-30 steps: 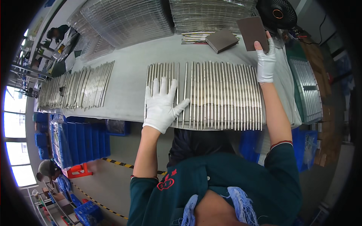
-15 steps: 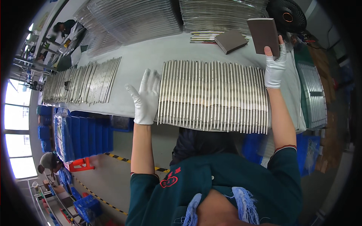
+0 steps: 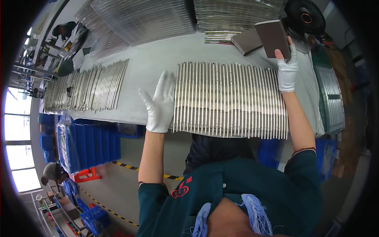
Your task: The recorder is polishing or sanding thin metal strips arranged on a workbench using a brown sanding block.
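Observation:
A row of thin silver metal tubes (image 3: 231, 98) lies side by side on the pale-covered table in front of me. My left hand (image 3: 161, 102), in a white glove, has its fingers stretched out and rests along the row's left edge. Up at the row's far right corner, my right hand (image 3: 287, 67) grips a flat dark brown block (image 3: 271, 37) between thumb and fingers; its glove leaves some fingertips bare. Behind that block a second brown block (image 3: 245, 42) lies on the table, partly covered by it in view.
Another batch of tubes (image 3: 89, 87) lies at the left. Plastic-wrapped stacks of tubes (image 3: 146, 23) line the back, with a black fan (image 3: 305, 17) at the far right. Blue crates (image 3: 92, 142) stand below the table's left part. Two other people are in the left background.
The tube row and my left hand now appear a little further right, while the view itself has shifted slightly. The held block has moved slightly left and now overlaps the second block in view.

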{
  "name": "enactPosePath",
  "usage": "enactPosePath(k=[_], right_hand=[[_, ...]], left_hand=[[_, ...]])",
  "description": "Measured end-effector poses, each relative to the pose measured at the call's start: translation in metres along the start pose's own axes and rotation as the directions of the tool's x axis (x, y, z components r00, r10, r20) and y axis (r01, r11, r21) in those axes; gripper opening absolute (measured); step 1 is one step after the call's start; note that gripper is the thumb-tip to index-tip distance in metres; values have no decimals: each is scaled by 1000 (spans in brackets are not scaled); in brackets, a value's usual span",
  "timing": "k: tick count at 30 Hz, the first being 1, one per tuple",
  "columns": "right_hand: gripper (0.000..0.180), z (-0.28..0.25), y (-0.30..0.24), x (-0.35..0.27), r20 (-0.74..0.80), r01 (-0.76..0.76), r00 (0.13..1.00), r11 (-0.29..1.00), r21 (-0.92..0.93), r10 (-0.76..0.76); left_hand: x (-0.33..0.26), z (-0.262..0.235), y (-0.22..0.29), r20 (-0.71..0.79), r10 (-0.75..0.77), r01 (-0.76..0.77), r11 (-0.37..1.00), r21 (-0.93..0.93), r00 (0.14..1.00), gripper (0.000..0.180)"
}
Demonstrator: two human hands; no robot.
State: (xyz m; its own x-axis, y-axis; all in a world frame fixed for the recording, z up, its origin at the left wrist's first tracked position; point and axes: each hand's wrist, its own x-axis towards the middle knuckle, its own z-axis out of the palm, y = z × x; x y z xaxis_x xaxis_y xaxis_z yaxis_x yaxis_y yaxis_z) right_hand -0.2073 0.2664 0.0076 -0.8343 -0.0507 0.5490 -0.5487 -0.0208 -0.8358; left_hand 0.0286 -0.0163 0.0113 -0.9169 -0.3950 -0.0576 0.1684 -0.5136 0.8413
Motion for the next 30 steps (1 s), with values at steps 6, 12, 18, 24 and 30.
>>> enactPosePath(k=[6,12,18,24,30], right_hand=[[60,-10,-3,12,-127,44,991,999,-22,-46],[57,-30,16,27,-215,101,967,983,-152,-133],[56,-27,17,25,-179,79,976,964,-254,-127],[56,-20,18,24,-152,62,983,968,-242,-101],[58,-28,20,27,-165,71,980,969,-239,-113]], left_hand=[[4,-5,-4,-46,59,-62,996,-71,997,102],[22,-7,6,133,42,-115,782,612,990,67],[90,20,-4,728,99,-667,-331,667,679,52],[100,38,-26,738,106,-690,-286,664,666,57],[102,6,-3,705,71,-622,-413,665,706,64]])
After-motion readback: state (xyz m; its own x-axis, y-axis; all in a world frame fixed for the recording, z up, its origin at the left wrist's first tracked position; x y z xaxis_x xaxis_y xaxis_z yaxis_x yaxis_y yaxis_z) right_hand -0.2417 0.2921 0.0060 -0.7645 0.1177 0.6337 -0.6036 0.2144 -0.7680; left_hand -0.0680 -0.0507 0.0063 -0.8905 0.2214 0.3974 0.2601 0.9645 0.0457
